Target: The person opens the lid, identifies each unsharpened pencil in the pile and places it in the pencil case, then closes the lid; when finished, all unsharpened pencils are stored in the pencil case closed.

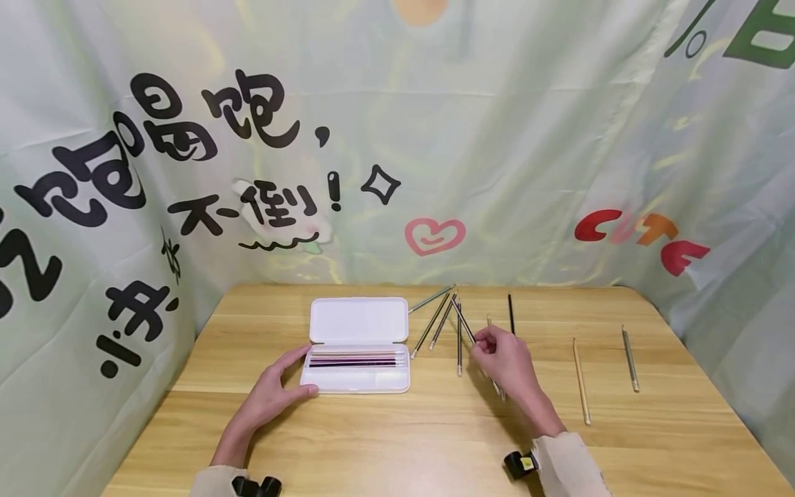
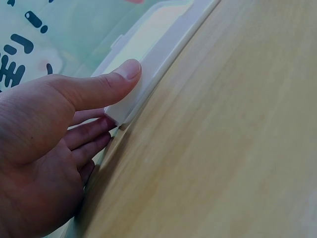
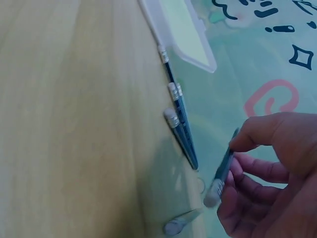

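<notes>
A white pencil case (image 1: 341,383) lies on the table, its lid (image 1: 359,319) folded back. Several pencils (image 1: 354,361) are inside, side by side. My left hand (image 1: 273,390) holds the case at its left end; in the left wrist view the thumb (image 2: 119,79) lies on the rim and the fingers are at the corner. To the right of the case, my right hand (image 1: 508,357) pinches a dark pencil (image 3: 224,171) between thumb and fingers, its eraser end towards me. Several loose dark pencils (image 1: 459,342) lie between the case and that hand.
A natural-wood pencil (image 1: 582,383) and a grey-green pencil (image 1: 630,359) lie at the right of the wooden table (image 1: 385,449). A black pencil (image 1: 512,314) lies behind my right hand. A printed curtain (image 1: 497,152) hangs behind the table and at its sides.
</notes>
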A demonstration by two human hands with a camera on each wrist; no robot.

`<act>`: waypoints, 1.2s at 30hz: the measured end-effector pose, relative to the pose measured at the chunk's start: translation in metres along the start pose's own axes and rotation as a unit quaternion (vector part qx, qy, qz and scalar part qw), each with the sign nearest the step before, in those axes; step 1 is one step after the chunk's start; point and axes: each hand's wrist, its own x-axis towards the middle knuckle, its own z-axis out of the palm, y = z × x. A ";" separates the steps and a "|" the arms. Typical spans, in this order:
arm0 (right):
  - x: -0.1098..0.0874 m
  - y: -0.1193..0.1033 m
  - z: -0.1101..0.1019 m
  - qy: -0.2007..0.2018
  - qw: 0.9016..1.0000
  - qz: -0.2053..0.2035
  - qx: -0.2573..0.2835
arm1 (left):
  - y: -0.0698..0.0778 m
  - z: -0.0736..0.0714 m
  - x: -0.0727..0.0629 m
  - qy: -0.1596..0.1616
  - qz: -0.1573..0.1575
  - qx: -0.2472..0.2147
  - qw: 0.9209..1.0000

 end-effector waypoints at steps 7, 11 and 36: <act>-0.001 -0.009 0.008 -0.002 0.997 -0.014 0.075 | 0.000 -0.001 -0.001 -0.001 -0.003 -0.005 1.000; -0.002 -0.013 0.017 -0.021 0.995 -0.029 0.094 | 0.000 -0.001 -0.001 -0.001 -0.003 -0.008 1.000; -0.001 -0.063 0.074 -0.085 0.971 -0.180 0.131 | 0.001 0.000 0.000 -0.002 -0.013 0.002 1.000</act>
